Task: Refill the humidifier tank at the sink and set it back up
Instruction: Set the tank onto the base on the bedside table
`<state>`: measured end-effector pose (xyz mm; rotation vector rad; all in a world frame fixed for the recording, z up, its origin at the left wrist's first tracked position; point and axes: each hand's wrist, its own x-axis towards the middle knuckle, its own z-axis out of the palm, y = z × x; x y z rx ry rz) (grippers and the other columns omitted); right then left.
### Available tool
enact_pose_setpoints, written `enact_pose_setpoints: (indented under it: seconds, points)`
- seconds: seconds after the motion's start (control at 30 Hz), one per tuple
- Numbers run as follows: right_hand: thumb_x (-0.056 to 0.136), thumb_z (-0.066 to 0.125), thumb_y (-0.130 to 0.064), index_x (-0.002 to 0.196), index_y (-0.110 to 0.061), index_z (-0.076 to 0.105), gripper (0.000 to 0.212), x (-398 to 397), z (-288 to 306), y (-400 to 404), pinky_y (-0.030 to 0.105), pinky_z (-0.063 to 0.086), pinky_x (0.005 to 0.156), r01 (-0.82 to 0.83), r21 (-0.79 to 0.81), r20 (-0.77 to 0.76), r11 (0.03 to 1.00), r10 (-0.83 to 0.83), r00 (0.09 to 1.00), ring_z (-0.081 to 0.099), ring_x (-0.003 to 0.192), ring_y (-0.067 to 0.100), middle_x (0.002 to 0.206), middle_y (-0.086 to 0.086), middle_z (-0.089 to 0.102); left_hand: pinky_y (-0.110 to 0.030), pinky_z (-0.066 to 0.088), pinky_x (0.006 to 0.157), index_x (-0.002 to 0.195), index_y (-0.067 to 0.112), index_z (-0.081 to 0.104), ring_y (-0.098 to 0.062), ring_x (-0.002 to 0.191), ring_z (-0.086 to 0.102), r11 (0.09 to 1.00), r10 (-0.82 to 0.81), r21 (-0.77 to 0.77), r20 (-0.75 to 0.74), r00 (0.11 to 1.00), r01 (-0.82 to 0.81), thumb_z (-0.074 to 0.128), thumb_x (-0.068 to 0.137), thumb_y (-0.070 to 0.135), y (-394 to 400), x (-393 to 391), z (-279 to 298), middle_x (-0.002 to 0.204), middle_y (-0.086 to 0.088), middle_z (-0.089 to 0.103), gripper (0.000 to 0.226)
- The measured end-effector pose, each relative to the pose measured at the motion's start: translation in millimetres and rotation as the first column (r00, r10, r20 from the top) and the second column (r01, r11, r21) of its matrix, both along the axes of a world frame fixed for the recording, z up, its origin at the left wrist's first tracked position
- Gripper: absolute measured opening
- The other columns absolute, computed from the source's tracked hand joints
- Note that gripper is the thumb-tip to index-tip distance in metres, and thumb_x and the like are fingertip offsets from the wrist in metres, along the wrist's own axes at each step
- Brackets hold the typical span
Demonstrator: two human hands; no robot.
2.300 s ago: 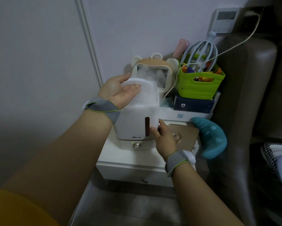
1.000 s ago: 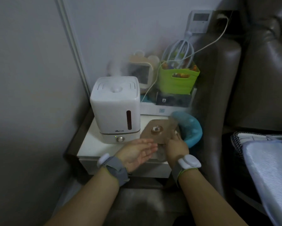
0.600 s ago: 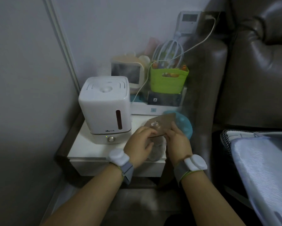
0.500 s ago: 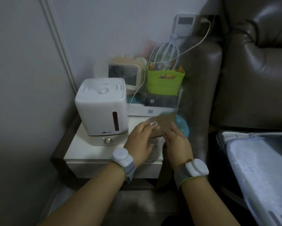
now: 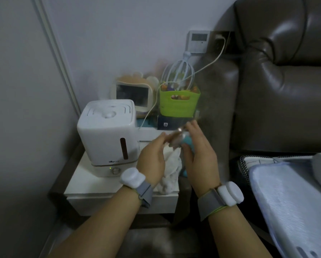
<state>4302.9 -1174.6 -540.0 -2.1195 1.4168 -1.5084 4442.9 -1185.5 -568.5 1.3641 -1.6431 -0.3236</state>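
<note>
Humidifier [image 5: 107, 138] on nightstand [image 5: 85, 185]; both hands' [image 5: 152, 159] [image 5: 200, 155] grip on a blurred brown lid [image 5: 174, 135].

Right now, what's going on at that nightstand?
The humidifier stands assembled on the nightstand, its green light on and faint mist above it. The person's hands have gone to the right of it: the left hand and right hand hold a blurred brown piece between them, above a white cloth. What the piece is, I cannot tell.
</note>
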Motion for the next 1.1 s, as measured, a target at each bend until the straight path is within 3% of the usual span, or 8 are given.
enact_pose_setpoints:
  seconds: [0.07, 0.17, 0.23, 0.33, 0.43, 0.7, 0.87, 1.1]
  points:
    - [0.092, 0.058, -0.009, 0.146, -0.015, 0.034, 0.06, 3, 7, -4, 0.005, 0.022, 0.107, 0.039, 0.064, 0.083, 0.997, -0.044, 0.996, 0.034, 0.139, 0.012, 0.153, 0.004, 0.035, -0.034, 0.047, 0.095, 0.114, 0.021, 0.061, -0.022, 0.104, 0.062, 0.996, 0.032, 0.092, -0.261, 0.965, -0.008, 0.044, 0.094, 0.012, -1, 8, 14, 0.112, -0.006, 0.068, 0.028]
    - [0.092, 0.059, -0.02, 0.148, -0.018, 0.027, 0.064, 7, 7, -13, 0.02, 0.026, 0.109, 0.074, 0.281, 0.203, 0.957, -0.134, 0.97, 0.033, 0.139, 0.015, 0.153, 0.002, 0.034, -0.043, 0.053, 0.089, 0.1, 0.025, 0.063, -0.023, 0.1, 0.065, 0.97, 0.012, 0.195, -0.634, 0.773, 0.145, 0.043, 0.096, 0.011, 1, 21, 39, 0.104, -0.003, 0.071, 0.025]
    - [0.094, 0.056, -0.025, 0.147, -0.017, 0.028, 0.061, 11, 7, -18, 0.028, 0.032, 0.111, 0.008, 0.416, 0.254, 0.909, -0.125, 0.959, 0.039, 0.135, 0.018, 0.149, 0.004, 0.039, -0.037, 0.057, 0.076, 0.101, 0.019, 0.063, -0.022, 0.094, 0.067, 0.965, 0.028, 0.196, -0.737, 0.675, 0.173, 0.04, 0.098, 0.003, 2, 33, 54, 0.101, -0.003, 0.071, 0.028]
    - [0.095, 0.054, -0.017, 0.137, -0.013, 0.044, 0.043, 24, 13, -27, 0.016, 0.046, 0.088, -0.14, 0.459, 0.408, 0.877, -0.069, 0.91, 0.058, 0.106, 0.014, 0.125, 0.008, 0.06, -0.034, 0.059, 0.072, 0.108, 0.011, 0.059, -0.02, 0.085, 0.068, 0.955, 0.014, 0.188, -0.801, 0.598, 0.23, 0.038, 0.099, 0.002, 5, 55, 74, 0.099, -0.006, 0.071, 0.025]
    - [0.094, 0.053, -0.006, 0.126, -0.006, 0.05, 0.032, 43, 20, -33, 0.024, 0.054, 0.07, -0.332, 0.403, 0.649, 0.853, -0.011, 0.761, 0.066, 0.084, 0.018, 0.102, 0.016, 0.066, -0.033, 0.058, 0.074, 0.104, 0.014, 0.06, -0.012, 0.08, 0.07, 0.951, 0.01, 0.192, -0.802, 0.597, 0.243, 0.037, 0.099, 0.003, 3, 80, 79, 0.091, 0.0, 0.072, 0.026]
    - [0.09, 0.058, -0.002, 0.09, -0.011, 0.055, 0.009, 99, 35, -56, 0.022, 0.044, 0.051, -0.483, 0.425, 0.8, 0.766, -0.068, 0.597, 0.059, 0.06, 0.015, 0.078, 0.01, 0.063, -0.031, 0.06, 0.072, 0.122, 0.009, 0.055, -0.023, 0.092, 0.065, 0.977, 0.101, 0.199, -0.749, 0.655, 0.077, 0.044, 0.097, 0.005, -12, 146, 88, 0.096, -0.006, 0.068, 0.027]
    - [0.089, 0.06, -0.003, 0.101, -0.009, 0.057, 0.014, 130, 36, -71, 0.025, 0.039, 0.049, -0.475, 0.446, 0.743, 0.758, -0.018, 0.669, 0.051, 0.057, 0.016, 0.074, 0.01, 0.059, -0.041, 0.051, 0.093, 0.127, 0.009, 0.055, -0.027, 0.1, 0.063, 0.9, 0.436, 0.175, -0.336, 0.835, -0.399, 0.063, 0.088, 0.023, -29, 186, 89, 0.099, -0.006, 0.065, 0.043]
    - [0.083, 0.069, -0.016, 0.102, -0.014, 0.062, 0.02, 148, 19, -81, 0.036, 0.045, 0.064, -0.32, 0.445, 0.612, 0.836, -0.024, 0.79, 0.053, 0.065, 0.02, 0.073, 0.013, 0.058, -0.036, 0.046, 0.098, 0.123, 0.011, 0.059, -0.021, 0.111, 0.059, 0.938, 0.338, 0.175, -0.255, 0.906, -0.3, 0.049, 0.095, 0.014, -33, 195, 80, 0.12, -0.007, 0.064, 0.03]
